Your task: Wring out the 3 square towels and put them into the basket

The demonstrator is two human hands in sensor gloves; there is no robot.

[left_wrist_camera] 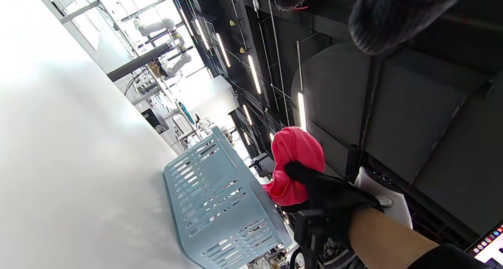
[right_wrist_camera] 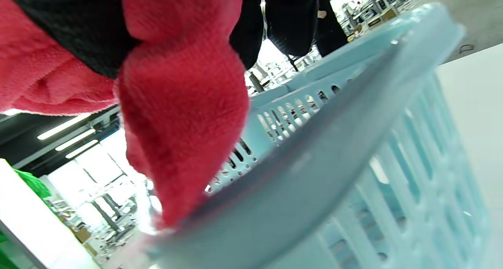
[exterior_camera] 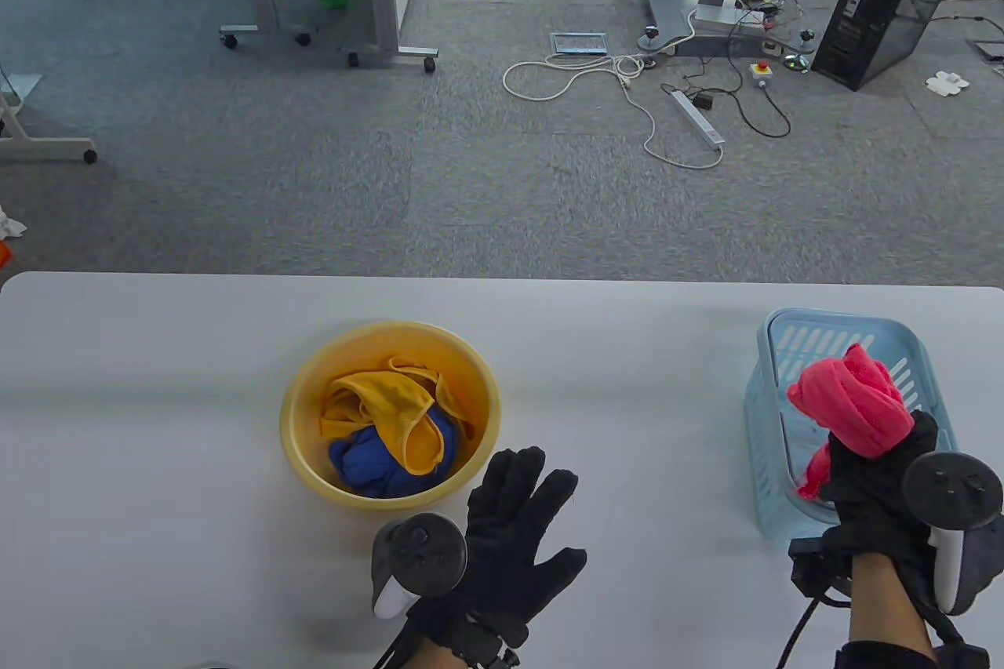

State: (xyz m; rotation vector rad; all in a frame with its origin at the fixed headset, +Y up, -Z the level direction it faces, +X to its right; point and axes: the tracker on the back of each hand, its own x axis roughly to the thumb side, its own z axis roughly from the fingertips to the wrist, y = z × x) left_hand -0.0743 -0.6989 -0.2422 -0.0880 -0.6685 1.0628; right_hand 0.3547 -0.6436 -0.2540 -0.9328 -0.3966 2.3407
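My right hand (exterior_camera: 882,465) grips a twisted red towel (exterior_camera: 851,398) above the light blue basket (exterior_camera: 792,339) at the table's right. One end of the red towel (right_wrist_camera: 180,115) hangs down over the basket rim (right_wrist_camera: 314,170). The left wrist view shows the same towel (left_wrist_camera: 292,163) above the basket (left_wrist_camera: 220,206). A yellow basin (exterior_camera: 302,402) left of centre holds a yellow towel (exterior_camera: 392,406) lying on a blue towel (exterior_camera: 369,465). My left hand (exterior_camera: 522,520) hovers open, fingers spread, just right of the basin and holds nothing.
The white table (exterior_camera: 157,426) ends at a far edge beyond the basin and basket. Past it lies grey carpet with cables, a power strip (exterior_camera: 694,118) and a computer tower (exterior_camera: 890,6).
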